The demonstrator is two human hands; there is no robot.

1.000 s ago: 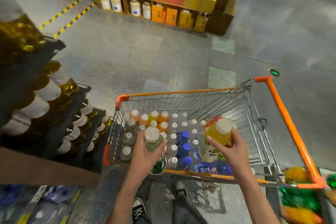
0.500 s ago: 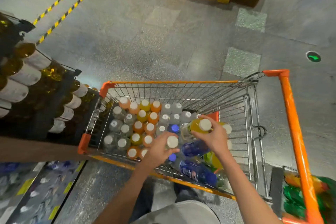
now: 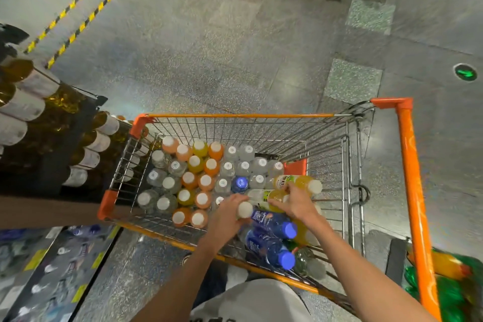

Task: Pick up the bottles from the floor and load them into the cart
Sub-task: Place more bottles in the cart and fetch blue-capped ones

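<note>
**Two bottles going down into the cart's near right corner**

Both hands are inside the cart (image 3: 403, 154), low over the load. The left hand (image 3: 230, 214) has its fingers curled round a white-capped bottle (image 3: 244, 209), cap pointing toward the person. The right hand (image 3: 295, 204) has its fingers wrapped over a yellow bottle (image 3: 269, 197) lying on its side, cap end hidden under the hand.

Why laid flat, by my reading: the cart's left and far part is packed with upright bottles, caps up in rows, with no gaps showing. The near right corner holds a loose heap on its side: another yellow bottle (image 3: 298, 182) just beyond the right hand, two blue-capped bottles (image 3: 271, 225) just nearer. New ones are stacked on this heap.

Against the frame half a second back: both hands have dropped lower. The yellow bottle was then held clear above the heap; it now rests among the others. The left hand's bottle has gone from cap-up to tipped over. The view has also tilted further down.

Neither bottle is released yet.
</note>
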